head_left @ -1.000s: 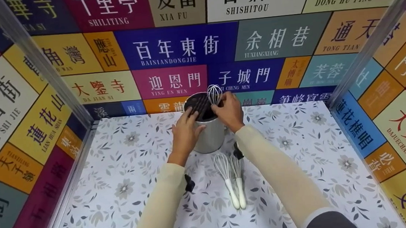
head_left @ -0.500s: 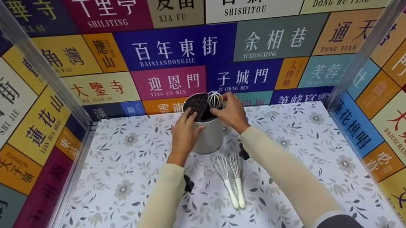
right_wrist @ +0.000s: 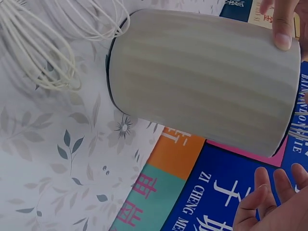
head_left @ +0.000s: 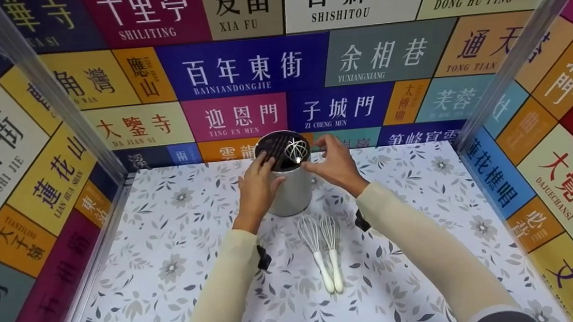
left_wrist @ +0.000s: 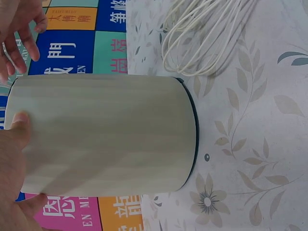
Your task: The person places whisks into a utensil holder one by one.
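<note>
A light grey utensil holder (head_left: 291, 194) with a black slotted inside stands upright near the back of the table. My left hand (head_left: 256, 187) grips it at the rim, thumb (left_wrist: 20, 126) on the pale outer wall and fingers over the top edge. Inside the right part of the mouth sits a whisk (head_left: 295, 150), wire loops upward, its handle hidden in the holder. Beside the rim, my right hand (head_left: 336, 164) is spread and holds nothing; the right wrist view shows its fingers (right_wrist: 284, 185) apart from the wall.
Two more whisks lie side by side in front of the holder, a left whisk (head_left: 323, 272) and a right whisk (head_left: 336, 270), with pale handles toward me. The flowered tabletop (head_left: 174, 295) meets panels of coloured signs (head_left: 247, 66) at the back and sides.
The whisk has sunk lower into the holder. My right hand has let go of it and moved off to the right. The left hand keeps its hold on the holder.
</note>
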Motion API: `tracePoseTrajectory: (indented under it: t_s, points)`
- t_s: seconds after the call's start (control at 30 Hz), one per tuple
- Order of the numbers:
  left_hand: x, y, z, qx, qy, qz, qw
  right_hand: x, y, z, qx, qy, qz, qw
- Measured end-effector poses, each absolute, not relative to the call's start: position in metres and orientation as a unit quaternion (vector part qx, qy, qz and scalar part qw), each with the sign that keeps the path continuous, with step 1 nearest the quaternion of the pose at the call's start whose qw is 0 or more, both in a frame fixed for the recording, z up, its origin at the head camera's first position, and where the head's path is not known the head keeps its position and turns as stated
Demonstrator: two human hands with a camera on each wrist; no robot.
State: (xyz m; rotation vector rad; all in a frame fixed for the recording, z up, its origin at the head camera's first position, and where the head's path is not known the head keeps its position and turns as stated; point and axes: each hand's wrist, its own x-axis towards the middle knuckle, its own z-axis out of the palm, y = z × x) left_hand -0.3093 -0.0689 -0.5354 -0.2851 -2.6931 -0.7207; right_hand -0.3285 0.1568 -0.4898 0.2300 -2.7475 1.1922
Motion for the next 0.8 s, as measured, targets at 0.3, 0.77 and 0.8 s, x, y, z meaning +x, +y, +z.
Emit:
tracePoseTrajectory:
  t_s: [0.3,0.77,0.8]
  points:
    - [-0.311,-0.071,-0.536,-0.106,-0.941,-0.268,0.176,-0.309,0.175,-0.48,0.105,-0.901,0.414,0.08]
    - [-0.31,-0.07,-0.538,-0.106,-0.941,-0.267,0.179,-0.269,0.205,-0.49,0.102,-0.891,0.433,0.087]
    - [-0.31,-0.07,-0.538,-0.106,-0.941,-0.268,0.178,-0.266,0.207,-0.493,0.101,-0.891,0.433,0.087]
